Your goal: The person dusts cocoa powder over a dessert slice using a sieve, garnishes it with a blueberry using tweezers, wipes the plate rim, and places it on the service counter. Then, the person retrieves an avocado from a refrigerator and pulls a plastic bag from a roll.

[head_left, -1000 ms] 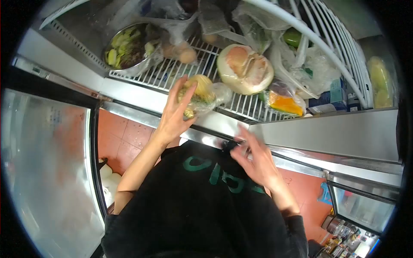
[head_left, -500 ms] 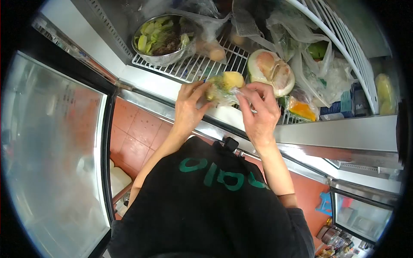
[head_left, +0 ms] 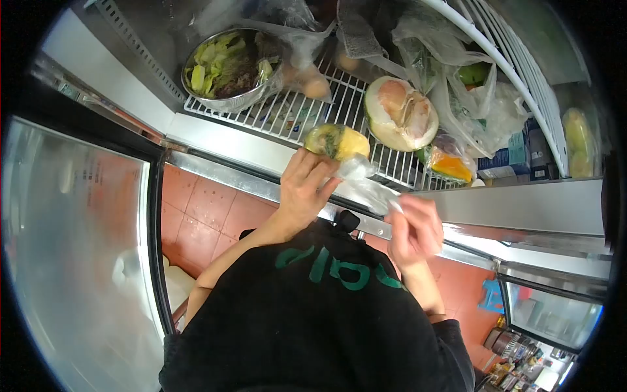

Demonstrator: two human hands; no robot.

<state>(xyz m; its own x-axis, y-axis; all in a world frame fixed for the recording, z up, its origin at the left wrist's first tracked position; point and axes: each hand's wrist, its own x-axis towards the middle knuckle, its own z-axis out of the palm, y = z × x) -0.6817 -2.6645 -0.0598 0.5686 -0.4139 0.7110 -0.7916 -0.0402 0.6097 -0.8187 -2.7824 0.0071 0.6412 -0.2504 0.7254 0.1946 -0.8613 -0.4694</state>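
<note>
A yellow and green item wrapped in clear plastic (head_left: 337,142) is at the front edge of the fridge's wire shelf. My left hand (head_left: 304,186) grips its near side with bent fingers. Loose plastic film (head_left: 369,186) stretches from the item down to the right, its end pinched between the thumb and fingers of my right hand (head_left: 415,232), which is slightly blurred. Just behind and to the right of the item is a cut pale green melon (head_left: 400,114). The underside of the wrapped item is hidden.
On the shelf (head_left: 271,123) are a metal bowl of leafy greens (head_left: 225,68), bagged eggs (head_left: 315,86), an orange wrapped piece (head_left: 450,166) and plastic bags (head_left: 480,108). A glass door (head_left: 81,242) stands open at the left; a white wire rack (head_left: 522,78) curves at the right.
The film has been drawn out long toward the lower right as my right hand moved away from the wrapped item. My left hand, earlier above the item, now holds its near side.
</note>
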